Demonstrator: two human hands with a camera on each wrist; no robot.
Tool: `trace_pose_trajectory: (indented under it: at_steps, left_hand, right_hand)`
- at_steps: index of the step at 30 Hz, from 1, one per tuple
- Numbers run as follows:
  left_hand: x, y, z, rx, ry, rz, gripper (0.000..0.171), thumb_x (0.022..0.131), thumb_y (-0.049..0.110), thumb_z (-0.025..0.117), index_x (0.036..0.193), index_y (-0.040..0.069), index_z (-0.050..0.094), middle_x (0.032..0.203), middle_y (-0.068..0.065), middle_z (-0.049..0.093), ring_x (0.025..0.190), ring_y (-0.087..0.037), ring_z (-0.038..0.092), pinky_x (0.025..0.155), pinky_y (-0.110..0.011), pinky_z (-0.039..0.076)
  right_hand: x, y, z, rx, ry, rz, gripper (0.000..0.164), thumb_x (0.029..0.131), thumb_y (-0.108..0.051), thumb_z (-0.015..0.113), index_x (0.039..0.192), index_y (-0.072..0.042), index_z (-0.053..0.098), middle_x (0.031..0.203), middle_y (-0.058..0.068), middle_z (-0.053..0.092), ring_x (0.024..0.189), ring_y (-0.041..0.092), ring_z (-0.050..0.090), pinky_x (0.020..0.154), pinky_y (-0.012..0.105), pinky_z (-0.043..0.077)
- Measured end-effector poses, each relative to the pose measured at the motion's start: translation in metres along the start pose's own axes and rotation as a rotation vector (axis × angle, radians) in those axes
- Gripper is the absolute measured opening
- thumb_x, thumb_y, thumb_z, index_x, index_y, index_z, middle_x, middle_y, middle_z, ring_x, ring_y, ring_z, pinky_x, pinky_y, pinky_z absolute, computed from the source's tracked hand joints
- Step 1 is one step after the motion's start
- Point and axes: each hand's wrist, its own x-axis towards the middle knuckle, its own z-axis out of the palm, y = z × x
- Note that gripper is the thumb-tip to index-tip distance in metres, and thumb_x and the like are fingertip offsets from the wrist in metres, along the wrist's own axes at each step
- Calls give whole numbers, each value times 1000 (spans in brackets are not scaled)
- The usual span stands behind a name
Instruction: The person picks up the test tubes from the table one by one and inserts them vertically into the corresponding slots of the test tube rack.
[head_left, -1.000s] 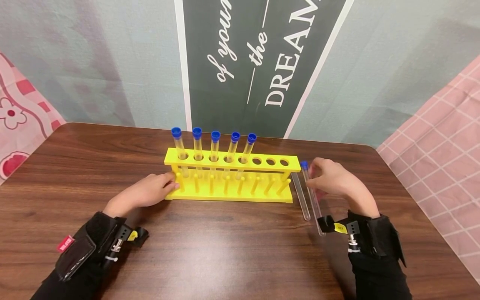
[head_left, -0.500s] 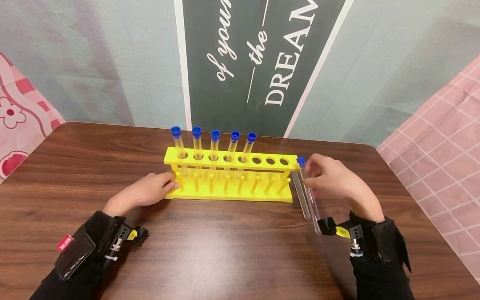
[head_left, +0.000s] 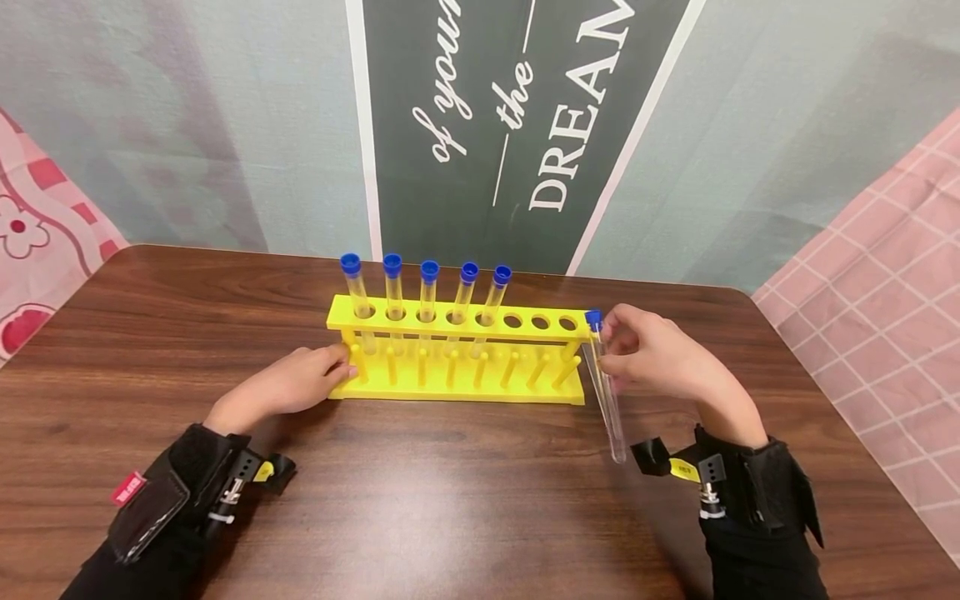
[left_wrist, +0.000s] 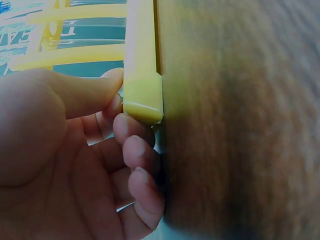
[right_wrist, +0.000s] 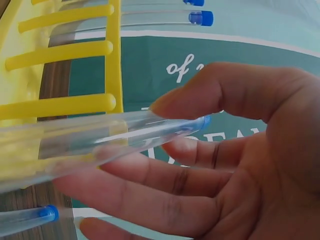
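A yellow test tube rack (head_left: 457, 390) stands on the table, with several blue-capped test tubes (head_left: 428, 292) upright or slightly tilted in its holes from the left end to past the middle. My left hand (head_left: 296, 382) grips the left end of the rack's base; in the left wrist view the thumb and curled fingers meet at the yellow base end (left_wrist: 141, 92). Beside the rack's right end, my right hand (head_left: 660, 354) pinches a blue-capped clear test tube (head_left: 611, 421), slanted with its cap up. In the right wrist view this held tube (right_wrist: 75, 145) lies between thumb and fingers.
Another blue-capped test tube (right_wrist: 22, 221) lies on the table by the rack's right end, mostly hidden behind the held one in the head view. The brown wooden table (head_left: 450, 508) ends at a cloth backdrop (head_left: 300, 125) with printed words.
My right hand has carried the test tube leftward, its cap now at the rack's right end and the tube overlapping the lying one. The left hand and the rack stay put.
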Motion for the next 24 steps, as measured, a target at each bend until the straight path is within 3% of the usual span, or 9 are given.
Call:
trace_pose_trajectory:
  at_steps: [10,18,24]
  left_hand:
    - [0,0,0,-6,1,1,21,95,17,49,79,5,45,61,-1,35,52,-13,33,51,-27,29]
    - [0,0,0,-18,-1,3,20,95,18,49,81,4,45,62,-1,35,53,-13,34,51,-27,29]
    - [-1,-1,1,-16,2,13,21,96,17,48,79,5,44,61,-1,34,53,-13,32,52,-27,28]
  right_hand:
    - [1,-3,6,35,8,-56,24,80,1,58,97,0,41,72,7,61,62,20,62,61,33,49]
    - [-1,-8,10,51,39,-179,24,79,5,62,94,0,44,76,7,56,70,22,62,61,30,50]
    - [-1,-12,14,94,12,-223,23,79,9,59,94,1,43,75,9,56,68,20,63,62,33,51]
